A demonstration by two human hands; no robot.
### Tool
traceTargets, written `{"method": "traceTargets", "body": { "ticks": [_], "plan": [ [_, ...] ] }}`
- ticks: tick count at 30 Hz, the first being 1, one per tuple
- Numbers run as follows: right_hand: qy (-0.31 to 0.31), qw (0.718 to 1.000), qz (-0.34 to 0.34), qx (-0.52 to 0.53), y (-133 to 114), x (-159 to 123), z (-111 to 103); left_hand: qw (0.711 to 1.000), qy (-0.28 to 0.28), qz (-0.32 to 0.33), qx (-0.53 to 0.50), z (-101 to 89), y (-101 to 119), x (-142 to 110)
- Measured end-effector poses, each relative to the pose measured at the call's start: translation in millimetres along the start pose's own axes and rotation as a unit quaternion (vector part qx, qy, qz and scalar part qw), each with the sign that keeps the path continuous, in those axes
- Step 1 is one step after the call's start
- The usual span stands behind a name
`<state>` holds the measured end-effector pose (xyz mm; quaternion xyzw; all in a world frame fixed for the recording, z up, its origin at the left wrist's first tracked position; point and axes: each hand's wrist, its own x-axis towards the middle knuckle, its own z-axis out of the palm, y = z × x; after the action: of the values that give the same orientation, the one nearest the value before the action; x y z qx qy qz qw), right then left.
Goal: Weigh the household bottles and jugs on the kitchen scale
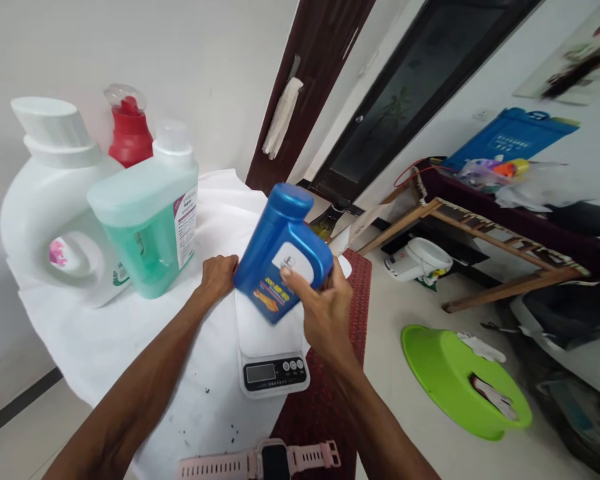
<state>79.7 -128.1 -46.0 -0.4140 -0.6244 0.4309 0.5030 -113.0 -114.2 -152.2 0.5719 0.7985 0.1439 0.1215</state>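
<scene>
My right hand (329,303) is closed around the handle of a blue plastic bottle (265,257), its thumb pressed on the pale label. The bottle is tilted, its blue cap at the top, and its base is over a white kitchen scale (275,360). I cannot tell whether the base touches the scale. Curled fingers show on my left hand (219,277), beside the bottle's lower left edge; what they grip, if anything, is hidden. Left of it stand a clear bottle of green liquid (153,240), a large white jug (55,200) and a red bottle (130,137).
A white cloth (190,373) covers the table. A pink-strapped smartwatch (275,460) lies at the near edge. On the floor at right are a green basin (450,373) with gloves on it and a white bucket (425,257). A wooden-framed table (500,253) stands beyond.
</scene>
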Motion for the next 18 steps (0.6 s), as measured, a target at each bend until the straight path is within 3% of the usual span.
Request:
{"method": "traceTargets", "body": {
  "ticks": [4, 9, 14, 18],
  "plan": [
    [0.008, 0.995, -0.096, 0.010, 16.2, 68.5, 53.3, 1.000, 0.011, 0.005, 0.005, 2.5, -0.7, 0.6],
    [-0.020, 0.997, -0.068, 0.021, 50.3, 132.6, 129.3, 1.000, 0.018, 0.013, 0.008, 1.7, 0.0, 0.4],
    [-0.006, 1.000, -0.004, 0.017, 65.4, 144.6, 178.8, 1.000, 0.014, 0.005, 0.007, 1.4, 1.1, 1.2],
    [-0.033, 0.999, -0.017, -0.004, 66.3, 138.4, 204.4, 1.000, 0.004, -0.010, -0.002, 0.7, 1.2, 3.8]
  ]
}}
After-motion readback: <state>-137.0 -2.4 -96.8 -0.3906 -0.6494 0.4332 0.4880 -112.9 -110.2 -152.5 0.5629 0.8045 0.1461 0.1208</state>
